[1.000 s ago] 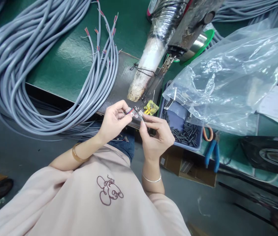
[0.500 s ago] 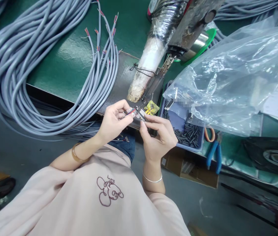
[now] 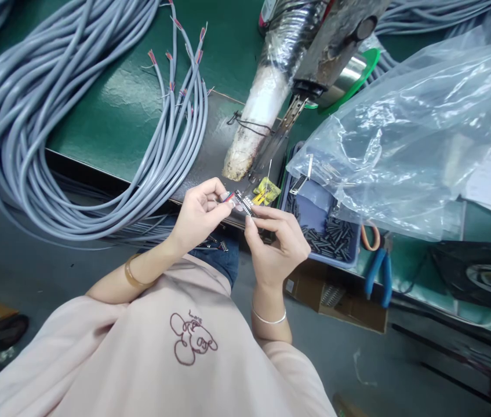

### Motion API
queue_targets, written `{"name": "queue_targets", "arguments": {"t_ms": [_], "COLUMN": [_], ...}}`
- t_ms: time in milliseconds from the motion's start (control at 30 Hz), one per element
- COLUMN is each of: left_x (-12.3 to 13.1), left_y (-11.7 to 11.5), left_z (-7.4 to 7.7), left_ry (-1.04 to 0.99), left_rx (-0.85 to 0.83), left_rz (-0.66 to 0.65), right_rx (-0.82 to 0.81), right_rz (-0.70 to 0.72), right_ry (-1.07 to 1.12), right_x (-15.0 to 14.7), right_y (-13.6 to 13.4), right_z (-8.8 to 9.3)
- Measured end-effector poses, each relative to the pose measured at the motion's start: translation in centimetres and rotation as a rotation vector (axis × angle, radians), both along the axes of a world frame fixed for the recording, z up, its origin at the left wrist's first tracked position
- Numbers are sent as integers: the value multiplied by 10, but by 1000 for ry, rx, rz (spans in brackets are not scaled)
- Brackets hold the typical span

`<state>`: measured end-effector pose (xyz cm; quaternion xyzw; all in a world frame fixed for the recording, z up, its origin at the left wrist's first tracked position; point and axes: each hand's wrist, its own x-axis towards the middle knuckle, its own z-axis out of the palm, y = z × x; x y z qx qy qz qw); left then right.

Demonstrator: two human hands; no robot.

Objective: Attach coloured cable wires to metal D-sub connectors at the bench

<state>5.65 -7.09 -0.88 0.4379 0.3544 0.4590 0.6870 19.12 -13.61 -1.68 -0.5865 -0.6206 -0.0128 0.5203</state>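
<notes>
Just in front of the wrapped soldering tool [image 3: 266, 110] at the green bench [image 3: 110, 116] edge, left hand [image 3: 197, 214] and right hand [image 3: 277, 243] each pinch the small metal multi-pin connector [image 3: 245, 202], whose fine coloured wires could slip free if either grip loosens

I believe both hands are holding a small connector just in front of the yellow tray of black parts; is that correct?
Not quite: the tray is blue, not yellow, as the head view shows. Both the left hand and right hand do hold the connector in front of it.
</notes>
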Motion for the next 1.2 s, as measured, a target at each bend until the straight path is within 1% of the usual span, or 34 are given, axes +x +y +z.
{"name": "queue_targets", "arguments": {"t_ms": [633,933,1200], "left_x": [3,2,2], "left_y": [0,1,1], "left_z": [5,8,5], "left_ry": [38,43,39], "left_rx": [70,47,-2], "left_rz": [41,18,9], "right_rx": [8,21,-7], "right_rz": [-24,-25,-15], "right_ry": [-26,-37,-37], "right_x": [-1,-1,0], "right_y": [3,3,0], "right_z": [1,4,1]}}
